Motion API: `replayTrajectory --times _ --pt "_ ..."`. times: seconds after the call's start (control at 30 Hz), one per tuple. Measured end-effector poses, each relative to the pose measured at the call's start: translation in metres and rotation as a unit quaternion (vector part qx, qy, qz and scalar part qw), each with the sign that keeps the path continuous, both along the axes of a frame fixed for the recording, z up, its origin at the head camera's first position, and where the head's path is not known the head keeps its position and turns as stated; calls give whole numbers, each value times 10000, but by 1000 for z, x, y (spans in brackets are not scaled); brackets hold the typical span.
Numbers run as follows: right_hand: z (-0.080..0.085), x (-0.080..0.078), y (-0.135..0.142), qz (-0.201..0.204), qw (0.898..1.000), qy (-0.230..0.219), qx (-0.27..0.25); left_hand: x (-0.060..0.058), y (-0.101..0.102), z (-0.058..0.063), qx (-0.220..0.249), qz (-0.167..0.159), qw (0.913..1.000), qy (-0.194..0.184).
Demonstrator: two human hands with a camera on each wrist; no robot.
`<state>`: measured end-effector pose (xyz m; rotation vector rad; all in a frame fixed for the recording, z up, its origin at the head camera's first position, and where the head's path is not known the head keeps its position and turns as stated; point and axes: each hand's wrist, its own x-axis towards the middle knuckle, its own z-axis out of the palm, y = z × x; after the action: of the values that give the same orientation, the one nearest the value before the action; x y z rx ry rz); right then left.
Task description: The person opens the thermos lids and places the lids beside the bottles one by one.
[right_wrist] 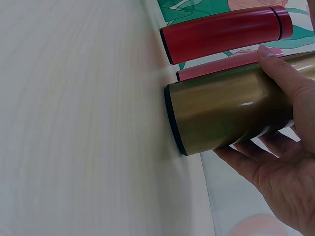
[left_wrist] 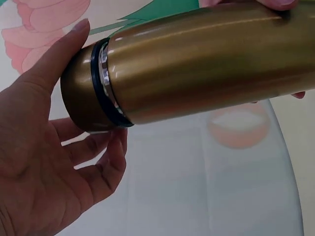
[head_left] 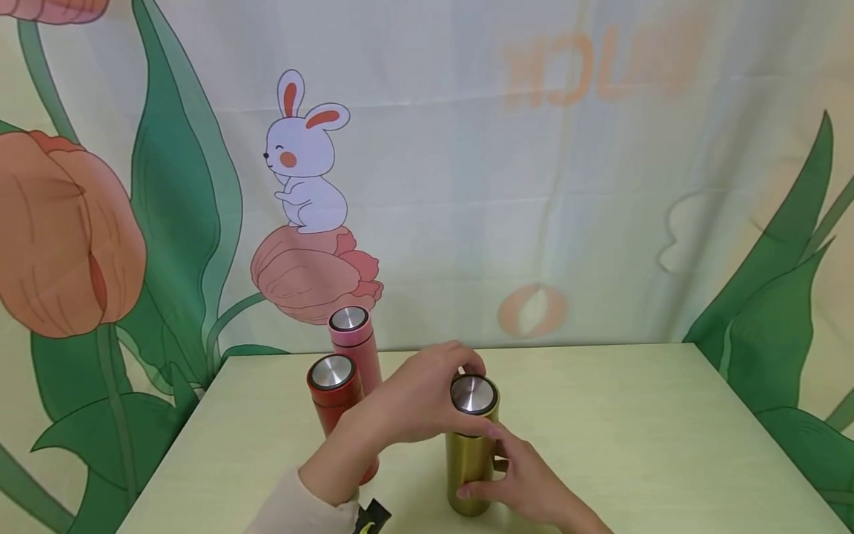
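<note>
A gold thermos flask (head_left: 469,467) stands upright at the middle of the table, its cap topped with a silver disc. My left hand (head_left: 427,393) grips the cap (left_wrist: 81,91) from above, thumb on one side and fingers curled round the other. Between cap and body, a black ring and a thin shiny metal band show in the left wrist view. Lower down, my right hand (head_left: 527,475) holds the flask's body, with the thumb (right_wrist: 280,69) on one side and the fingers opposite. Whether the black base touches the table is hard to tell.
A red thermos (head_left: 333,393) stands left of the gold one, partly behind my left forearm. Behind it is a pink thermos (head_left: 356,348). The pale table (head_left: 634,430) ends at a printed curtain (head_left: 454,185). A black strap end (head_left: 373,515) hangs near my left sleeve.
</note>
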<state>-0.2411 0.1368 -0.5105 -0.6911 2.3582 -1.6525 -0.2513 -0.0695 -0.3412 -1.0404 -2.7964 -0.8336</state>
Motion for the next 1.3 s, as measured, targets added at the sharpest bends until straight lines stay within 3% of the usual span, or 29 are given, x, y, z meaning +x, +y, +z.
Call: replayTrajectory --times 0.3,0.4,0.63,0.87,1.0,1.13,1.3 --pt "0 2 0 -58 9999 -35 147 13 13 -6 -169 968 9931 647" --pt "0 2 0 -60 9998 -53 168 16 15 -7 -223 1155 9899 796" --pt "0 2 0 -63 9998 4 199 19 16 -8 -289 1287 9873 885" --pt "1 3 0 -63 9997 -15 215 20 15 -7 -258 1226 9898 682" --pt "1 3 -1 -41 9999 -85 102 19 9 -3 -200 803 9957 414" --pt "-1 0 -1 16 10000 22 -16 14 -3 8 -237 -117 9996 7" --pt "0 -2 -1 79 9999 -81 -108 5 -18 18 -281 -1215 9907 -542"
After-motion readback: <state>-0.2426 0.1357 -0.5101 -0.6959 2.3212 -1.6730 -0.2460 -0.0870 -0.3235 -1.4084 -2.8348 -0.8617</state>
